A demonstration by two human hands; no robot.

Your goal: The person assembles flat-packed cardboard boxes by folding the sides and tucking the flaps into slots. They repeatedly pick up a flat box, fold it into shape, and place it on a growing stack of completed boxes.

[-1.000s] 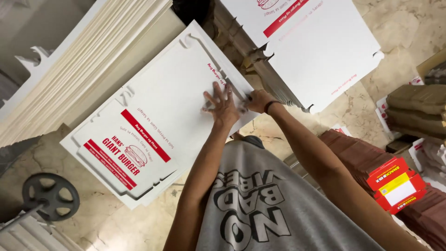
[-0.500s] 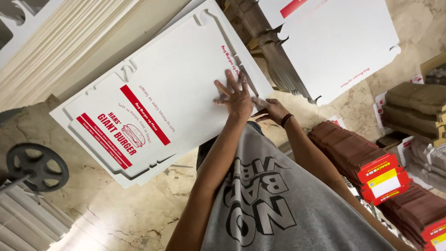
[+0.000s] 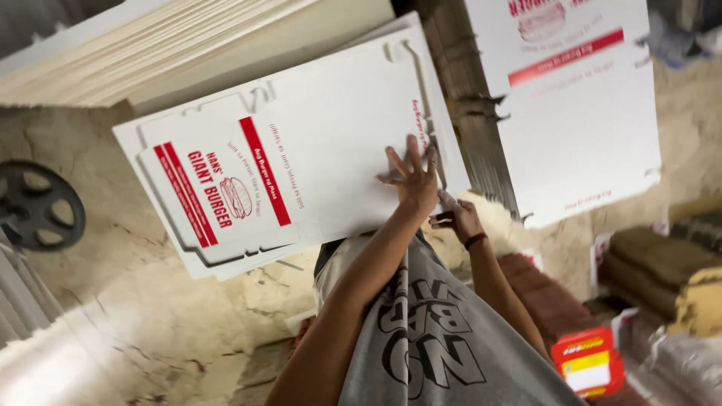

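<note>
On top of flat stack: white unfolded carton blank (image 3: 301,150), red stripes + burger drawing, lying flat over a few more blanks.
Left hand (image 3: 412,177): palm down on blank near its right edge, fingers spread, nothing gripped.
Right hand (image 3: 456,218): at blank's lower right edge, fingers curled; can't tell if it pinches the edge.
Above: tall pile of plain cardboard sheets (image 3: 173,45).
Right side: 2nd blank stack (image 3: 571,113), leaning.
Floor: mottled stone (image 3: 143,316); black wheel (image 3: 37,204) at left; red-yellow pack (image 3: 588,362) lower right.
</note>
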